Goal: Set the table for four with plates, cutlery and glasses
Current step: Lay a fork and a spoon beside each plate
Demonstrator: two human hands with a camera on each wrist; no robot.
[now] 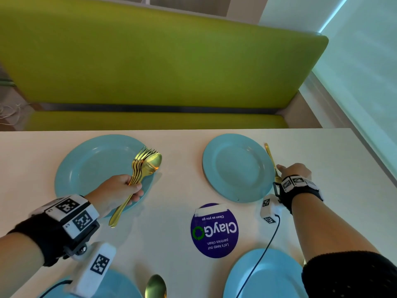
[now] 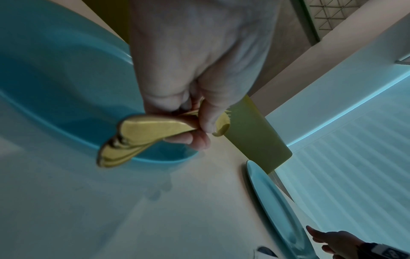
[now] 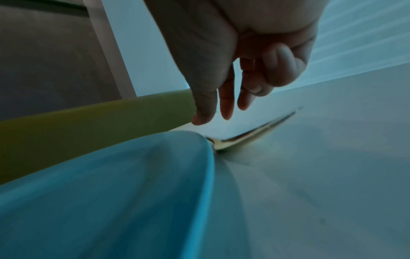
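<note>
White table (image 1: 171,211), green bench (image 1: 150,61) behind

On the table (image 1: 171,233) between my plates I read one round purple sticker (image 1: 214,230), its print upside down to me: "ClayGo", with "Clean as you go" and "Let's keep our pantries clean." My wrist bands carry black-and-white square code markers; a small "L" mark on the left band (image 1: 71,214) is barely legible.

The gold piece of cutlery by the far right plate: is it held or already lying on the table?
Lying on the table. The gold cutlery rests flat beside the plate; the right hand has straight fingers above it, gripping nothing.
</note>
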